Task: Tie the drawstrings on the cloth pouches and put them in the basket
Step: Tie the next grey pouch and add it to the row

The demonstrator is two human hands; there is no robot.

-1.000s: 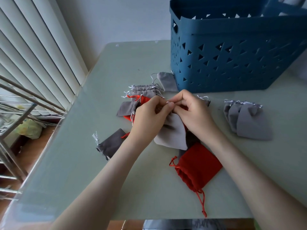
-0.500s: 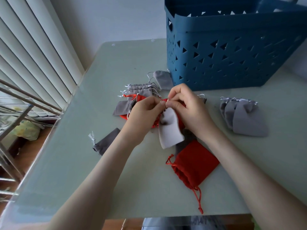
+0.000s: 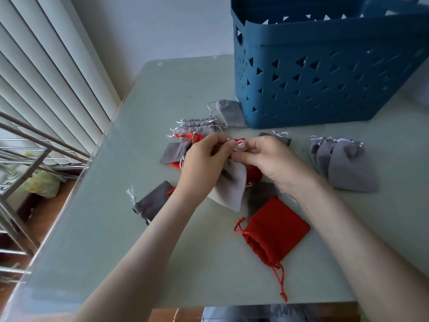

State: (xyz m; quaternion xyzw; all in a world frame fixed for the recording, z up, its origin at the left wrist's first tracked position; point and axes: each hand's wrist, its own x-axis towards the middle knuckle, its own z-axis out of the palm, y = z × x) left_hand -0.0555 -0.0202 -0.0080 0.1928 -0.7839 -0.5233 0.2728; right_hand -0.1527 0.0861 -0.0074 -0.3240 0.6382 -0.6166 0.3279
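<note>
A light grey pouch (image 3: pixel 228 184) hangs just above the table between both hands. My left hand (image 3: pixel 202 163) grips its gathered neck. My right hand (image 3: pixel 267 159) pinches its white drawstring (image 3: pixel 239 144), which loops over the fingertips. The blue basket (image 3: pixel 313 73) with triangular holes stands at the back right; its inside is hidden. Loose pouches lie around: a red one (image 3: pixel 276 231) in front, a dark grey one (image 3: pixel 153 202) at the left, a grey and red heap (image 3: pixel 192 135) behind my left hand, and a stack of grey ones (image 3: pixel 343 163) at the right.
The pale green glass table (image 3: pixel 116 240) ends close at the left and front edges. White blinds (image 3: pixel 46 73) and a metal rack (image 3: pixel 21 159) stand to the left. One grey pouch (image 3: pixel 228 112) leans against the basket's corner.
The light grey pouch has spread wider below my hands. The hands have drawn slightly apart and the white drawstring now shows looped over my right fingertips.
</note>
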